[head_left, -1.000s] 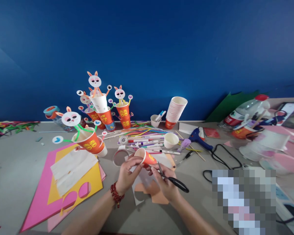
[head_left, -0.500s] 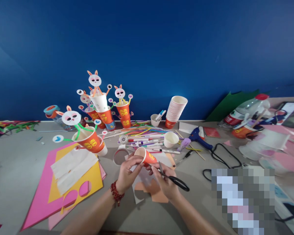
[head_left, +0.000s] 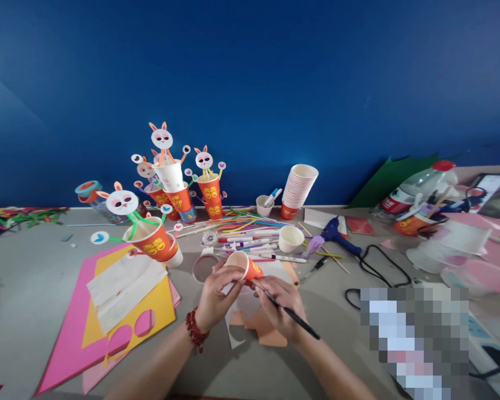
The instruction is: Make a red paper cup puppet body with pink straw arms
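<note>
While a pink sheet [head_left: 62, 344] lies at lower left on the tabletop [head_left: 25, 311], the left hand [head_left: 216, 294] at frame centre pinches the orange paper cup [head_left: 245, 265], held on its side. The right hand [head_left: 281, 311] keeps its grip closed around the scissors [head_left: 300, 321]. These have turned edge-on since a second ago, and their tip now meets the cup's lower wall, which suggests the point is being set for piercing.

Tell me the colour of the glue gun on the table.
The glue gun is blue; the head view shows it best.
</note>
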### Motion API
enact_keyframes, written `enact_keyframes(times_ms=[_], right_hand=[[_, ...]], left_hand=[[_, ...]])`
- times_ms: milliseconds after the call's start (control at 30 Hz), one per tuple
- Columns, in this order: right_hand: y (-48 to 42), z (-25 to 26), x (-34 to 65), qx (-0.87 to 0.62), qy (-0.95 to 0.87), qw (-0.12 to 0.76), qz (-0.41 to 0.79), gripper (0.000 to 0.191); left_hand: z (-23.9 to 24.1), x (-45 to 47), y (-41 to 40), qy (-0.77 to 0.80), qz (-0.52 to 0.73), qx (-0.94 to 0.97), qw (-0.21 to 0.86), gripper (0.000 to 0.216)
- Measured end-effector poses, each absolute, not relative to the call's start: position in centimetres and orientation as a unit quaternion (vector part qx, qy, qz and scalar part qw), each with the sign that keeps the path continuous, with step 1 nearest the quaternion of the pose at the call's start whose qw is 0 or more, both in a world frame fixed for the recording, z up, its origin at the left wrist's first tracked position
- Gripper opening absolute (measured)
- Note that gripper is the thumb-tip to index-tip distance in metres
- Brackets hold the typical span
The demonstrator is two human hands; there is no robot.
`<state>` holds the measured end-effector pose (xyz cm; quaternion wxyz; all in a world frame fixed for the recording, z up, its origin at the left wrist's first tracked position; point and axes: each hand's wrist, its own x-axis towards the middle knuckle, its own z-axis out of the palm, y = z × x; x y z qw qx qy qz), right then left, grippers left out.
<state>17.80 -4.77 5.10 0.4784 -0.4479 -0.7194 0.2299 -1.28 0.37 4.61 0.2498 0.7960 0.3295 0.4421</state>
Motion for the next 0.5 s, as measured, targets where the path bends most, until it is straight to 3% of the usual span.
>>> enact_keyframes(times_ms=[133, 300, 500], right_hand=[[-4.9, 4.8, 17.7, -0.456, -0.689, 0.493, 0.272, 0.019], [-5.3, 4.7, 16.1, -0.476, -0.490, 0.574, 0.452, 0.027], [-5.4, 5.6, 14.8, -0.468, -0.385, 0.611, 0.510, 0.032]], left_hand=[[5.3, -1.2, 0.3, 0.309, 0.446, 0.818, 0.192, 0.013], [6.3, -1.2, 0.1, 0.293, 0.432, 0.847, 0.100, 0.022], [7.2, -1.2, -0.3, 0.317, 0.417, 0.847, 0.089, 0.022]])
